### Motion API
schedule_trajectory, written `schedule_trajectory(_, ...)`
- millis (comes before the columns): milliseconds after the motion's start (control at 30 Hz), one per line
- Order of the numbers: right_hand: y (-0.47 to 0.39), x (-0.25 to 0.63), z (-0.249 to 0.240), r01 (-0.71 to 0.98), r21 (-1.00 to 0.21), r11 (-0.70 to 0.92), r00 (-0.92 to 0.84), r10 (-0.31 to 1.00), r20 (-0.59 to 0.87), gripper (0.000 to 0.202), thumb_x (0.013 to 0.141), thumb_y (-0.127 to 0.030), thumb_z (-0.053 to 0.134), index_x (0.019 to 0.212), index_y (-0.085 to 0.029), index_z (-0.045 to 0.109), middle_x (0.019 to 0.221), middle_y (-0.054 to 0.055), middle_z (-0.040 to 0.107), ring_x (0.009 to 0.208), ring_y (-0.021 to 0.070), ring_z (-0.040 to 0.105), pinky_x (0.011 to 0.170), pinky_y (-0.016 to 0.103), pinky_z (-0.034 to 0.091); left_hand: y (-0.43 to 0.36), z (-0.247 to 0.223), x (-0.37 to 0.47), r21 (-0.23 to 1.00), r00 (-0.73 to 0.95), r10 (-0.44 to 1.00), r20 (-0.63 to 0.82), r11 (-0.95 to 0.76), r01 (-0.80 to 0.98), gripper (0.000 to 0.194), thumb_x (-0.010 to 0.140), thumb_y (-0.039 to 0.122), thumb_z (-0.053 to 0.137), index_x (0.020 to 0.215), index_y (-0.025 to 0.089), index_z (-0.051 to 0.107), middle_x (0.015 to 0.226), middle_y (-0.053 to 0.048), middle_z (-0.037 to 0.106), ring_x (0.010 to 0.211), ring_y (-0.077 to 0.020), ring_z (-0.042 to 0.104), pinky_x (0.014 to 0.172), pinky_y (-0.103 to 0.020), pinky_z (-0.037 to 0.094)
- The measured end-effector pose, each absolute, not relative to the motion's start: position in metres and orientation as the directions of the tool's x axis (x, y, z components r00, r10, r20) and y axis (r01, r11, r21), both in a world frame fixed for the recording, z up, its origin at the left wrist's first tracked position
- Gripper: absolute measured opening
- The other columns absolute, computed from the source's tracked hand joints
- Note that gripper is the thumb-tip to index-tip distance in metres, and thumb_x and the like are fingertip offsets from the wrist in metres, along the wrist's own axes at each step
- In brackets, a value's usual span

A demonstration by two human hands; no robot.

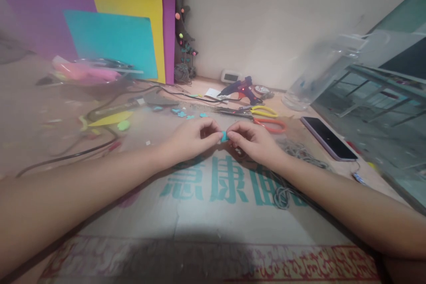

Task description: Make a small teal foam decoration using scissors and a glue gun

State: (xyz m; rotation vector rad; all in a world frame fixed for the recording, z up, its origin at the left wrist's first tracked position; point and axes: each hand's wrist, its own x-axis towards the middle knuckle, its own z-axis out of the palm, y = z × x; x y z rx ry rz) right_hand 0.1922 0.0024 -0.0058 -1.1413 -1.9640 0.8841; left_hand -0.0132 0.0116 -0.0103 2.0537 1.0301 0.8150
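Between my two hands is a small turquoise foam piece [224, 136], pinched from both sides above the printed mat. My left hand [195, 140] grips its left end between thumb and forefinger. On the other end, the thumb and fingers of my right hand [254, 142] are closed. The fingertips cover much of the piece, so its full shape is hidden. Just beyond my hands lie several small turquoise cut-outs [181, 114]. Behind my right hand rest scissors with orange handles [271, 125] and a tool with yellow handles [264, 111].
A glue gun [244, 91] with a small red light stands at the back, its dark cable running left. To the right are a phone [329, 138], a clear jug [319, 71] and grey cord [282, 197]. Coloured foam sheets [116, 42] lean at back left.
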Motion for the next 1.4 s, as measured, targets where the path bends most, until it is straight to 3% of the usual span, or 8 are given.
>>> schedule_trajectory(167,0.001,0.192,-0.0036,0.387,-0.856,0.342,-0.337,0.917,0.214,0.023,0.089,-0.039,0.058,0.08,-0.018,0.058,0.06,-0.003,0.058,0.049,0.0094,0.052,0.047,0.021,0.042,0.0094,-0.0096,-0.0124,0.78,0.438,0.863,0.251,-0.449,0.437,0.026,0.088,0.041,0.053,0.089,0.017,0.063,0.081,-0.003,0.067,0.072,-0.0156,0.057,0.063,-0.026,0.041)
schedule_trajectory(567,0.0015,0.1932,-0.0041,0.502,-0.729,0.464,-0.328,0.883,0.336,0.017,0.089,-0.031,0.058,0.081,-0.018,0.062,0.061,-0.002,0.061,0.056,0.0111,0.055,0.053,0.023,0.042,0.0115,-0.0075,-0.0124,0.64,0.603,0.754,0.26,-0.602,0.477,0.034,0.093,0.039,0.043,0.072,0.017,0.058,0.068,0.0,0.054,0.067,-0.0151,0.049,0.062,-0.027,0.033)
schedule_trajectory(1033,0.0001,0.1916,-0.0041,0.506,-0.714,0.484,-0.351,0.872,0.342,0.018,0.09,-0.032,0.058,0.08,-0.018,0.062,0.061,-0.002,0.062,0.054,0.0105,0.055,0.053,0.023,0.043,0.0103,-0.0074,-0.0113,0.642,0.601,0.751,0.272,-0.607,0.468,0.029,0.091,0.033,0.046,0.066,0.018,0.051,0.064,0.001,0.051,0.065,-0.0143,0.047,0.062,-0.027,0.031)
schedule_trajectory(1400,0.0009,0.1927,-0.0037,0.515,-0.723,0.46,-0.346,0.884,0.315,0.018,0.09,-0.032,0.058,0.081,-0.017,0.062,0.061,-0.002,0.062,0.052,0.0095,0.054,0.05,0.021,0.042,0.0104,-0.009,-0.0122,0.666,0.595,0.759,0.265,-0.591,0.456,0.013,0.081,0.019,0.049,0.075,0.017,0.06,0.07,0.001,0.058,0.069,-0.0149,0.052,0.064,-0.027,0.035)
